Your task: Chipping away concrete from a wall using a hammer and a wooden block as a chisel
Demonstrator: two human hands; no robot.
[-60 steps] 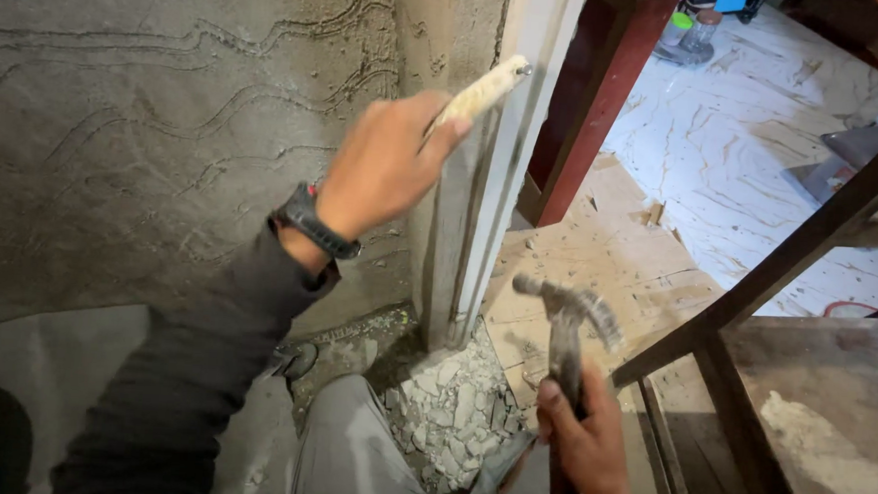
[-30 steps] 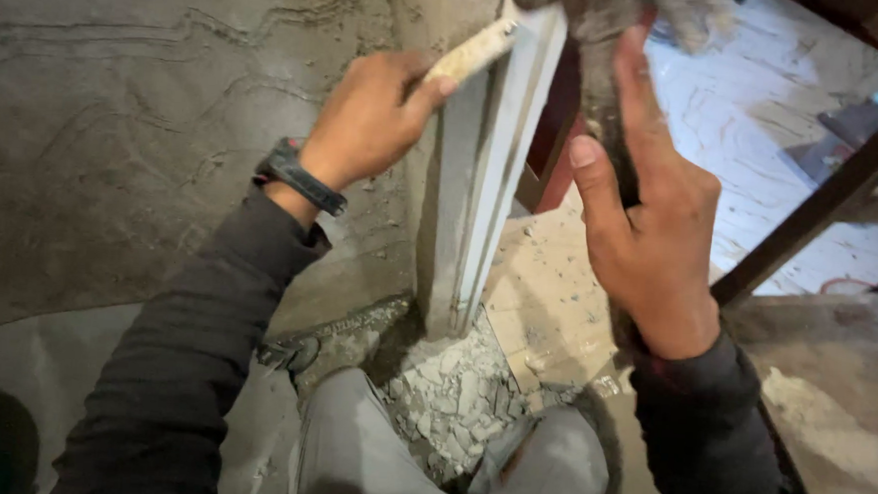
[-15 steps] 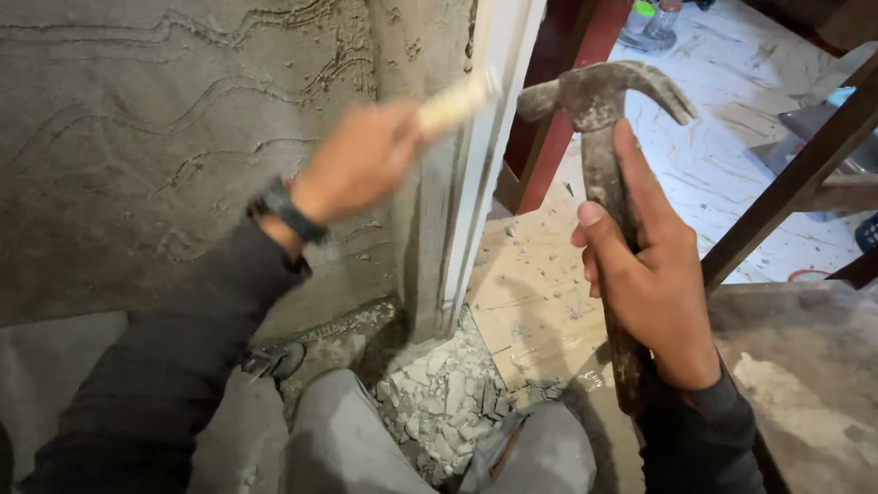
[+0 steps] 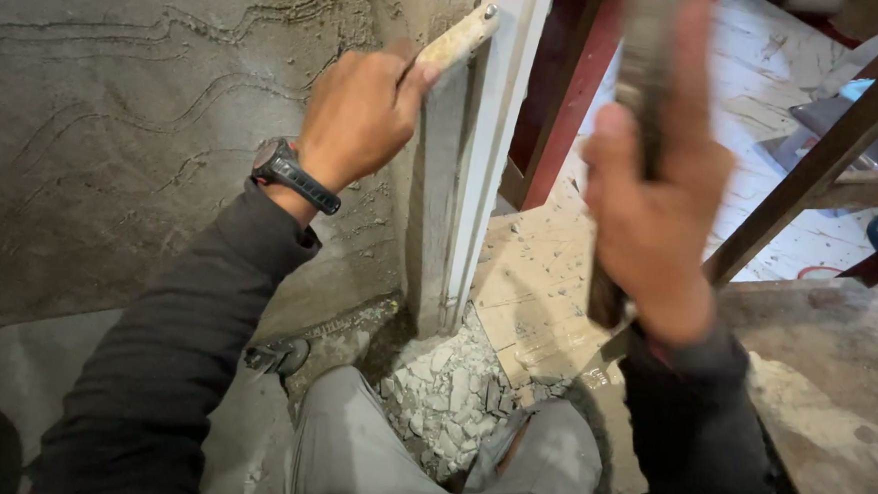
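Chisel (image 4: 457, 39) in left hand (image 4: 361, 113), hammer (image 4: 637, 137) in right hand (image 4: 656, 213)

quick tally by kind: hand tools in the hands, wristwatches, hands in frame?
Chisels: 1, the chisel in the left hand, its tip out of sight
Hammers: 1, the hammer in the right hand, blurred
Wristwatches: 1, the black watch on the left wrist
Hands: 2
Total: 5

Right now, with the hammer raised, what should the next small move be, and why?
Probably a short swing of the hammer down onto the chisel's metal end. The left hand holds the chisel against the grey wall edge beside the white frame, while the right hand grips the blurred hammer lifted above it. Rubble lies below.
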